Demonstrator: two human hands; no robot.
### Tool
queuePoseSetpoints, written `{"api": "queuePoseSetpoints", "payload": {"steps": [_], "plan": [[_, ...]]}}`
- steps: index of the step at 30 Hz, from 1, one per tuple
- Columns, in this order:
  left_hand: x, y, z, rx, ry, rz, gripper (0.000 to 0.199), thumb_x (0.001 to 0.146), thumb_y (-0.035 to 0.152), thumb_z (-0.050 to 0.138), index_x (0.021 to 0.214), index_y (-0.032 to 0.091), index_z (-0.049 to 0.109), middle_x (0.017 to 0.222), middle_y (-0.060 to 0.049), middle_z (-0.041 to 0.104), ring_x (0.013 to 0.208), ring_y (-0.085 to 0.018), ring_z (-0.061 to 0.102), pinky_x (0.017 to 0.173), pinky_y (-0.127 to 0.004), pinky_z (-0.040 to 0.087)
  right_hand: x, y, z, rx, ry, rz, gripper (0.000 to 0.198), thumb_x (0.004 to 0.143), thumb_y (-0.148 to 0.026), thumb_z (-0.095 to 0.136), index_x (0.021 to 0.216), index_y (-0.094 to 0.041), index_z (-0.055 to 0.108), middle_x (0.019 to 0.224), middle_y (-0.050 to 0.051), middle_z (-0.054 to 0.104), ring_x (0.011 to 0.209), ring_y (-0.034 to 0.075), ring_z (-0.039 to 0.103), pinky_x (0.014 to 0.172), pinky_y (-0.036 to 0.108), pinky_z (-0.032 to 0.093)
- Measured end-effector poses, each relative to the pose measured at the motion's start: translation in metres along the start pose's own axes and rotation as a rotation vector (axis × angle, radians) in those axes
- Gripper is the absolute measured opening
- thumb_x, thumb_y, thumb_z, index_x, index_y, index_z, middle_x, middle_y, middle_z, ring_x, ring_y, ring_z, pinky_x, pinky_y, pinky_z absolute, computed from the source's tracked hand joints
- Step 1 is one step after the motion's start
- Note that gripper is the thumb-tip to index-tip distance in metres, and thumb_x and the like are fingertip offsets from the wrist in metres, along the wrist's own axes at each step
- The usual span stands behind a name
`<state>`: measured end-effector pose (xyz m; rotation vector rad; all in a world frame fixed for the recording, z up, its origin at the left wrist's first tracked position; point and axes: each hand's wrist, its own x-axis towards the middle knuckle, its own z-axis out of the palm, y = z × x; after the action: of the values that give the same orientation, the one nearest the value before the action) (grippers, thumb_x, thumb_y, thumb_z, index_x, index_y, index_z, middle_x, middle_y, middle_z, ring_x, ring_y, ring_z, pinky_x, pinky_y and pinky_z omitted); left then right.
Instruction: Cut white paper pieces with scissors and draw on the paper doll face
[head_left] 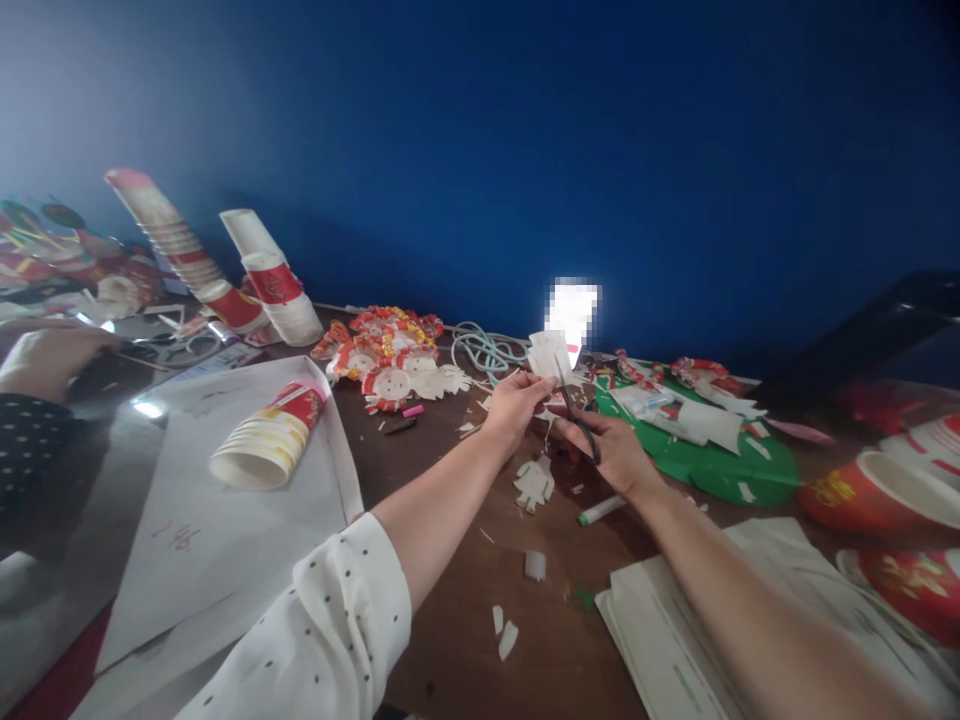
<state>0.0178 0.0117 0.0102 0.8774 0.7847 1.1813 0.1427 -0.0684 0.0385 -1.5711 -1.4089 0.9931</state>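
Left hand [517,405], ours: thumb and fingertips pinching white paper [544,350], which we hold up over the brown table [457,660]. Right hand [615,450], ours: fingers curled about the handles of dark scissors [589,440], blades pointing up beside the paper; whether they bite into it, we cannot tell. Below our hands: one white paper cutout [534,485], lying flat; one marker [601,510], green-tipped, near our right wrist; loose paper scraps [535,565]. Beyond our left forearm: a heap of red-and-white figures [390,350]; a coil of pale cord [484,350]. To our left: nested paper cups [274,440], on their side on a white box lid [176,500]. To our right: a green board [724,475], bearing paper pieces.
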Motion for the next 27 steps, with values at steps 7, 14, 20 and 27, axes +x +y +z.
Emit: {"api": "queuePoseSetpoints", "payload": {"steps": [7, 14, 20, 27], "plan": [[-0.001, 0.000, 0.000, 0.005, -0.005, -0.008, 0.032, 0.061, 0.038, 0.079, 0.060, 0.016, 0.055, 0.051, 0.003, 0.051, 0.045, -0.006, 0.041, 0.048, -0.022, 0.029, 0.000, -0.002, 0.000, 0.002, -0.004, 0.005, 0.058, 0.070, -0.060, 0.066, 0.108, -0.017, 0.074, 0.052, 0.000, 0.053, 0.052, 0.014, 0.047, 0.051, 0.028, 0.038], [-0.002, 0.000, 0.001, -0.010, 0.012, -0.011, 0.030, 0.061, 0.035, 0.079, 0.061, 0.016, 0.056, 0.052, 0.002, 0.052, 0.047, -0.006, 0.043, 0.049, -0.021, 0.032, -0.002, -0.005, 0.001, 0.013, -0.004, 0.000, 0.055, 0.072, -0.057, 0.066, 0.107, -0.016, 0.074, 0.051, 0.000, 0.053, 0.051, 0.013, 0.047, 0.051, 0.029, 0.039], [-0.002, -0.001, 0.001, -0.020, 0.004, -0.017, 0.032, 0.060, 0.037, 0.080, 0.061, 0.016, 0.056, 0.052, 0.002, 0.052, 0.046, -0.006, 0.042, 0.048, -0.021, 0.031, -0.001, 0.000, 0.001, 0.048, -0.012, 0.009, 0.052, 0.074, -0.055, 0.065, 0.109, -0.017, 0.074, 0.052, -0.001, 0.052, 0.051, 0.013, 0.047, 0.052, 0.028, 0.039], [-0.003, 0.002, 0.002, -0.012, 0.003, -0.015, 0.032, 0.060, 0.037, 0.080, 0.061, 0.016, 0.056, 0.052, 0.002, 0.052, 0.046, -0.006, 0.043, 0.049, -0.022, 0.032, 0.002, 0.007, 0.001, 0.063, -0.029, -0.015, 0.051, 0.076, -0.053, 0.065, 0.114, -0.019, 0.072, 0.053, -0.002, 0.052, 0.052, 0.012, 0.046, 0.052, 0.027, 0.037]]}}
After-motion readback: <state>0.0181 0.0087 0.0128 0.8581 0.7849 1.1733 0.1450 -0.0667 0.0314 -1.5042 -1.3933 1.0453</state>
